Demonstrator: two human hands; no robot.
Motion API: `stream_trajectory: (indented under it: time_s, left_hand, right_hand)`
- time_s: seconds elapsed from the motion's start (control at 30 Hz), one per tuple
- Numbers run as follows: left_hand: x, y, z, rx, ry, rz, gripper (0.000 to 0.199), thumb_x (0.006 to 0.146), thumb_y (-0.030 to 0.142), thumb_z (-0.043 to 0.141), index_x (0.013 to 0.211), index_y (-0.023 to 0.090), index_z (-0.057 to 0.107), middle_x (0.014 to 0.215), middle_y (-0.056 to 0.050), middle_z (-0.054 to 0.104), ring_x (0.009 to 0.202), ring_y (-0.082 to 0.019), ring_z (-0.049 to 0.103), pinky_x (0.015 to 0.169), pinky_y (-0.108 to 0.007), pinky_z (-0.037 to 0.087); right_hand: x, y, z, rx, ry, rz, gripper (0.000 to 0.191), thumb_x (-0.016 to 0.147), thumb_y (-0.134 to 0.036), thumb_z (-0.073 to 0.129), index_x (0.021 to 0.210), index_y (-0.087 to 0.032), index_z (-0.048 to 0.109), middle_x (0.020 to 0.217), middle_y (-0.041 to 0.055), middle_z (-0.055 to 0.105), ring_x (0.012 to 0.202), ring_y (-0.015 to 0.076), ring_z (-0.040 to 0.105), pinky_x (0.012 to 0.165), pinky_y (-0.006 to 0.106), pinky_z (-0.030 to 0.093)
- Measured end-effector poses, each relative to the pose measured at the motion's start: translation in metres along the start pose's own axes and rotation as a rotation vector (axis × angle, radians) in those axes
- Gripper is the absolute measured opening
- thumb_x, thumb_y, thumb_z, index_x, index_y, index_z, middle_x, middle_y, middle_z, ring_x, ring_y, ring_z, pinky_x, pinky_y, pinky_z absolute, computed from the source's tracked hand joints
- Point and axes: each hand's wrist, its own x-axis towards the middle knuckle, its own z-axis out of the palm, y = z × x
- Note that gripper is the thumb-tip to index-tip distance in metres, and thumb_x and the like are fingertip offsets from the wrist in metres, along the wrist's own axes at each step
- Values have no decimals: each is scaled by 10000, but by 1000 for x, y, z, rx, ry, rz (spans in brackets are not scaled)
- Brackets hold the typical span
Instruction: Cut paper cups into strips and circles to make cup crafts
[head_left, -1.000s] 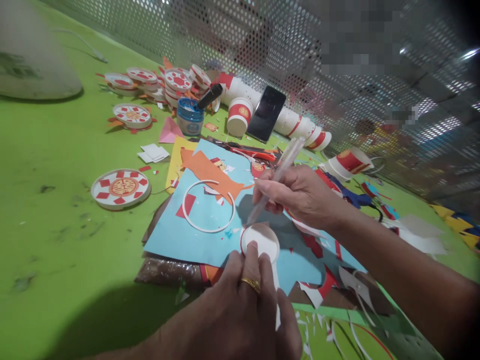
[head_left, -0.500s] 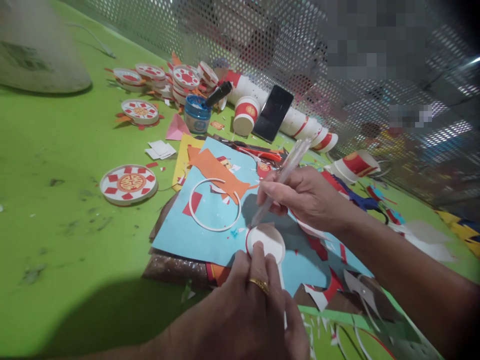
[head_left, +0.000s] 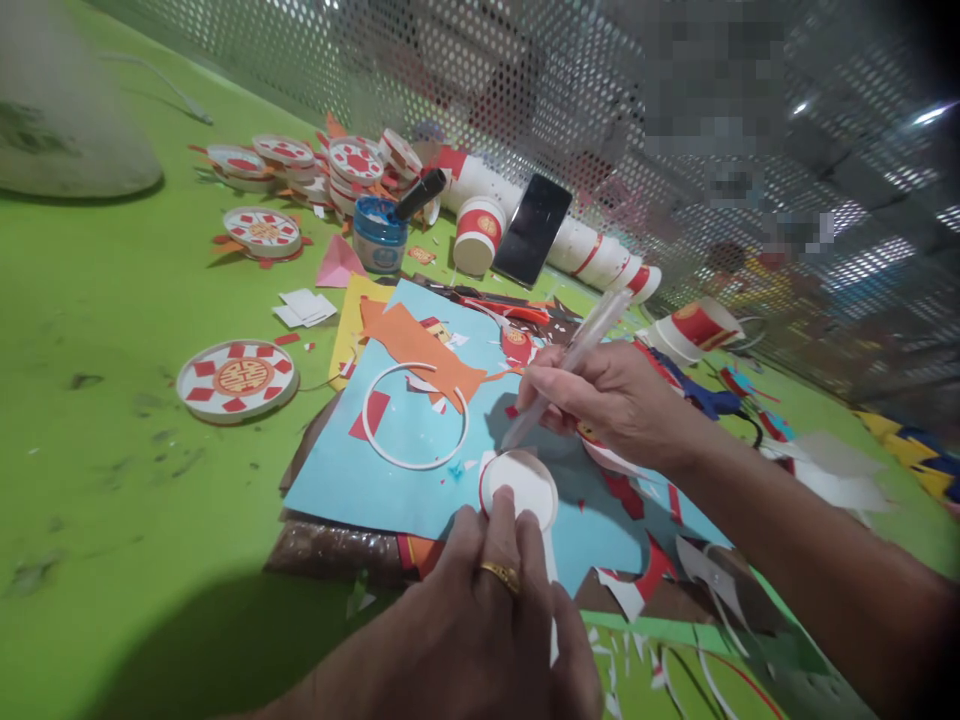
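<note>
Red-patched white paper discs (head_left: 356, 160) look finished; one plain.
Right hand (head_left: 626, 405): fingers pinch slim translucent pen-like tool (head_left: 600, 325) by round white disc (head_left: 534, 478) on blue paper (head_left: 397, 505); left hand (head_left: 465, 630) presses it, grip unclear.

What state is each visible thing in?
Left hand: fingers pressing disc
Right hand: gripping pen
Pen: tilted, tip by disc's edge
Disc: flat, held down
Ring: cut through, gap at upper right
Jar: open, black handle sticking out
Phone: tilted, screen dark
Blue sheet: flat, scraps on top
</note>
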Motion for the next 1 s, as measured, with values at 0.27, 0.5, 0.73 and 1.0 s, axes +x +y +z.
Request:
stream_trajectory:
  time_s: [0.27, 0.5, 0.73, 1.0]
  left_hand:
    - [-1, -1, 5, 32, 25, 41, 180, 893, 216, 488, 1063, 160, 507, 1163, -154, 666, 1083, -285, 612, 922, -429, 403]
    - [-5, -1, 15, 66, 174, 51, 217, 901, 245, 462, 1073, 139, 542, 1142, -168, 658, 1147, -316, 556, 980, -448, 325]
    - [-10, -2, 10, 42, 50, 93, 256, 915, 201, 394, 1132, 134, 512, 1234, -208, 587, 1221, -350, 496, 993, -469, 331]
    - [-2, -4, 0, 27, -78, 126, 263, 890, 210, 431, 1119, 131, 533, 1231, -261, 588, 1132, -393, 580, 832, -491, 513]
  right_hand:
    - [-13, 7, 2, 113, 88, 10, 329, 911, -300, 449, 695, -136, 636, 543, -36, 471, 469, 84, 423, 446, 232, 330]
    - [-25, 13, 8, 140, 236, 7, 335, 905, -308, 467, 672, -128, 626, 564, -36, 474, 453, 70, 414, 418, 223, 311]
    - [-39, 9, 15, 119, 366, -14, 337, 900, -239, 443, 626, -129, 605, 569, -31, 490, 475, 73, 439, 445, 240, 324]
    - [-54, 17, 27, 182, 527, 20, 343, 897, -317, 455, 617, -155, 566, 543, -40, 473, 449, 76, 421, 429, 228, 342]
